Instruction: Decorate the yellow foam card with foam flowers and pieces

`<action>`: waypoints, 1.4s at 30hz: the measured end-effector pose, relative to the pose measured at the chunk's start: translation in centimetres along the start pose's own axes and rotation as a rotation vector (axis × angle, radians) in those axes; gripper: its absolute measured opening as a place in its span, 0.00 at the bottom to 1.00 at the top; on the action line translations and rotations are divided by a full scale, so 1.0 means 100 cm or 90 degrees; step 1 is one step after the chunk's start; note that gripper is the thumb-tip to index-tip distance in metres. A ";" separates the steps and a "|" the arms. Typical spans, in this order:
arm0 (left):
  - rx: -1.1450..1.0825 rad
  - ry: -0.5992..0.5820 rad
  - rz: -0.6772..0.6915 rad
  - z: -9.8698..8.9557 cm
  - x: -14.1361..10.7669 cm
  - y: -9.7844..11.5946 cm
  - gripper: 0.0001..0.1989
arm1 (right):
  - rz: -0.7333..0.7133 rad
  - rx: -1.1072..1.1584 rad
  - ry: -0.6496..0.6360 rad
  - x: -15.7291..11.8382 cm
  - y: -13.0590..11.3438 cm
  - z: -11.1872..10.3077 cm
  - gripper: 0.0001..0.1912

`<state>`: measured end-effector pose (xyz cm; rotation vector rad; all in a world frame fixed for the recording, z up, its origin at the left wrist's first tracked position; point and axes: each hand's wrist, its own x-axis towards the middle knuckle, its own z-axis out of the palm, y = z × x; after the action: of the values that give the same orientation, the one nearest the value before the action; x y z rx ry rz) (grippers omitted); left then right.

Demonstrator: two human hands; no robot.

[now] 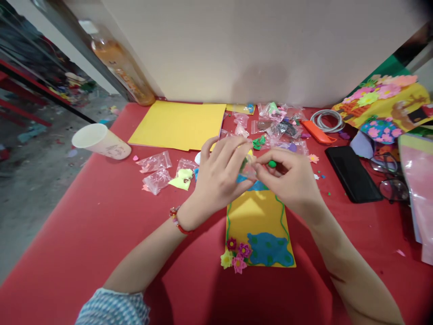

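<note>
My left hand [219,169] is above the top of a yellow card, fingers bent around a small clear plastic bag [248,169]. My right hand [291,180] meets it from the other side, thumb and forefinger pinched at the bag's edge. A small green ball of clay [272,164] shows between the curled fingers of that hand. Beneath lies the yellow card [255,216], with wavy green clay lines down both sides. On it are a blue clay patch with green dots [269,249] and several clay flowers [238,250] at the lower left corner. Both hands partly cover its top.
A paper cup [101,141] lies tilted at the left table edge, near a bottle [117,63]. Yellow sheets [179,125] are at the back. Clay bags [280,128], an orange cutter-like tool [318,132], a cable [327,120], a phone [352,174] and glasses [393,189] sit rightward.
</note>
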<state>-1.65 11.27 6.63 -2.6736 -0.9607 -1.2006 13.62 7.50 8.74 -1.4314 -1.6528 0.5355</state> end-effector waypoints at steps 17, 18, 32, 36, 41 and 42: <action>-0.154 -0.066 -0.132 0.017 -0.012 0.001 0.16 | -0.109 -0.219 -0.006 -0.010 -0.006 -0.007 0.03; -0.148 -0.070 -0.118 0.017 -0.013 0.001 0.16 | -0.112 -0.224 -0.020 -0.010 -0.005 -0.007 0.02; -0.322 -0.039 -0.237 0.018 -0.009 0.003 0.18 | -0.114 -0.085 -0.068 -0.003 -0.001 -0.010 0.04; -0.518 -0.083 -0.330 0.014 -0.004 0.001 0.19 | 0.020 0.063 -0.053 0.001 0.006 -0.008 0.03; -0.748 -0.166 -0.455 0.006 0.005 -0.001 0.14 | 0.110 0.222 0.004 0.004 0.008 -0.007 0.12; -0.754 -0.177 -0.470 0.005 0.006 -0.001 0.14 | 0.117 0.237 0.005 0.005 0.008 -0.007 0.13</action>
<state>-1.08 11.77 6.64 -3.5208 -1.8376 -2.0739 14.66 8.03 8.61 -1.3085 -1.3350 0.8893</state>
